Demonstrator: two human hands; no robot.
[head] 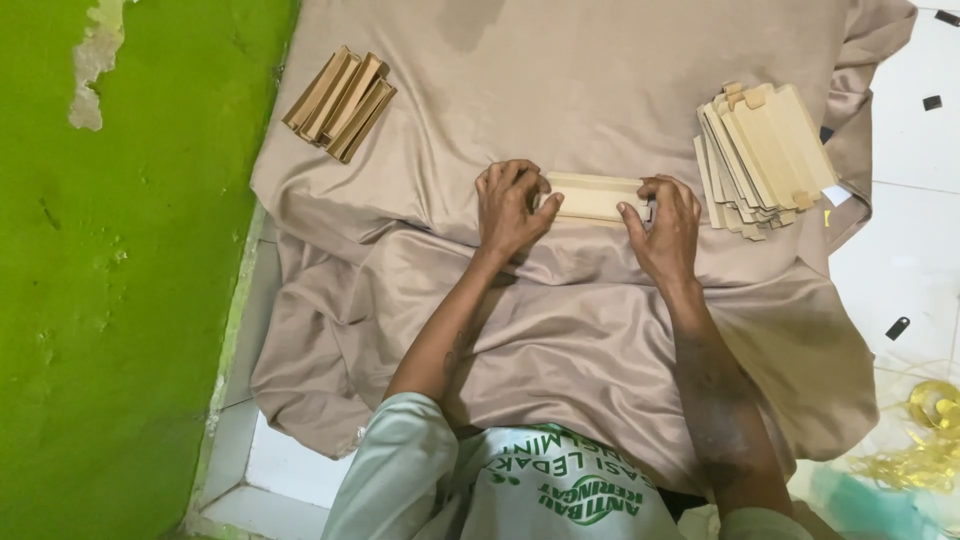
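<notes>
Lying flat on the tan cloth (pixel 560 330), a long pale cardboard piece (pixel 592 197) sits right in the middle, between two hands. Its long side runs from left to right. One end goes to each hand, so both hands are just as near to it.

The left hand (pixel 510 208) has its fingers curled over the left end, with the thumb pressed on the near edge. The right hand (pixel 665 222) pinches the right end, thumb close to us and fingers bent over the top. Both hands are closed on the piece, not spread wide. The ends of the piece hide under the fingers, so it is hard to tell if it is folded there or only flat.

To the right, just beside the right hand, lies a fanned pile of flat pale cards (pixel 765 160). Far off to the upper left lies a small bunch of brown folded boxes (pixel 340 103), well apart from the hands.

The cloth covers the person's lap and the floor. A bright green wall (pixel 130 300) stands on the left. White floor tiles (pixel 905 260) show on the right, with small dark bits on them. Some yellow shiny stuff (pixel 925 440) in the corner is too blurry to name.
</notes>
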